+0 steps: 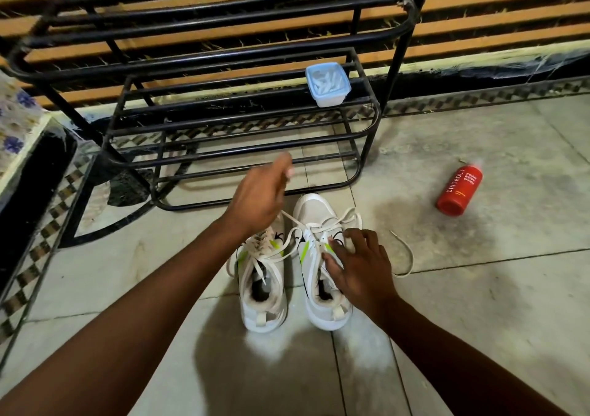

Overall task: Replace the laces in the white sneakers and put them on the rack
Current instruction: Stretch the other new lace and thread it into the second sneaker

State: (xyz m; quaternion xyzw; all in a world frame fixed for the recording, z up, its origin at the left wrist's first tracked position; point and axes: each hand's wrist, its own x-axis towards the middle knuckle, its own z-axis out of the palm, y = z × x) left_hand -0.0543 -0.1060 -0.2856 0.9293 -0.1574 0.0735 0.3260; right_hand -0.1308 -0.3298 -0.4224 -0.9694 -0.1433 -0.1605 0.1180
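One small lidded box (pixel 328 85) of clear, bluish plastic stands on an upper tier of the black metal rack (pixel 204 109), well beyond the left hand's fingers (pixel 287 167); pale, whitish pieces show through its lid, too blurred to name. It is the only container on the rack. One red bottle (pixel 459 190) printed "foam body wash" lies on its side on the tiled floor (pixel 479 304), well off to the outer side of the right hand's fingers (pixel 357 240).

There are two white sneakers (pixel 289 268), side by side on the floor just in front of the rack's lowest bars, toes towards the rack and heels towards the person. Each has a lime-green streak and thin black lines along its flank, a padded collar and a pull tab at the heel. Both carry white laces, loosely threaded and untied.

The left hand (pixel 258 197) is raised above the toe of the left sneaker (pixel 261 283), its fingers pinched narrow on a lace (pixel 289 221) that runs taut from the fingertips down to the eyelets of the right sneaker (pixel 322 265). The right hand (pixel 360 268) lies on the right sneaker, fingers spread fairly wide and pressing on the tongue and laced part, clasping nothing that can be made out. Just past the outer fingers of that hand, one loose end of lace (pixel 407 256) curls in a loop across the floor beside the shoe.
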